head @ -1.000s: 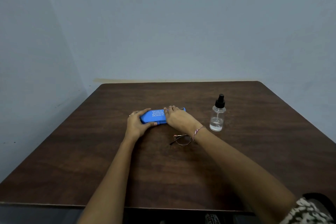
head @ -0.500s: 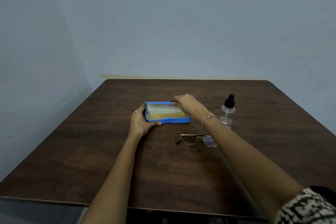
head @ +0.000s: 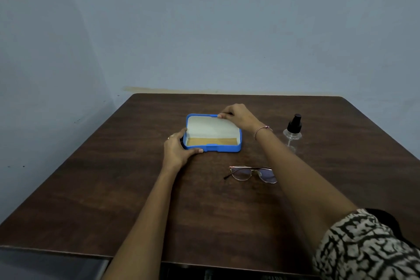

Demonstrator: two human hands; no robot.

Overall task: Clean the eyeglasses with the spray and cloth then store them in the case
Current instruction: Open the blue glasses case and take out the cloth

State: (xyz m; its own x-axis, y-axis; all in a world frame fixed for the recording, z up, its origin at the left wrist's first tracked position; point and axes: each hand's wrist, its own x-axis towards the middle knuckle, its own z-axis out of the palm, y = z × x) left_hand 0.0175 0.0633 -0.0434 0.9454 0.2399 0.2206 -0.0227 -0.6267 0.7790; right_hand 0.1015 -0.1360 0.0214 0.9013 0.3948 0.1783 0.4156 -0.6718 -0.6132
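Note:
A blue glasses case [head: 228, 148] stands open mid-table, its white-lined lid raised toward the wall. A yellowish cloth [head: 211, 141] lies in its base. My left hand [head: 179, 151] grips the case's left end, thumb along the front edge. My right hand [head: 239, 116] pinches the top edge of the lid. Thin metal-framed eyeglasses [head: 252, 173] lie folded on the table in front of the case, partly under my right forearm. A clear spray bottle [head: 293, 132] with a black top stands to the right.
The dark wooden table [head: 113, 177] sits in a corner with grey-blue walls behind and to the left. Its front edge runs along the bottom of the view.
The case went from closed to open. My right hand lifted the lid farther back, while my left hand kept hold of the left end. The view has moved closer.

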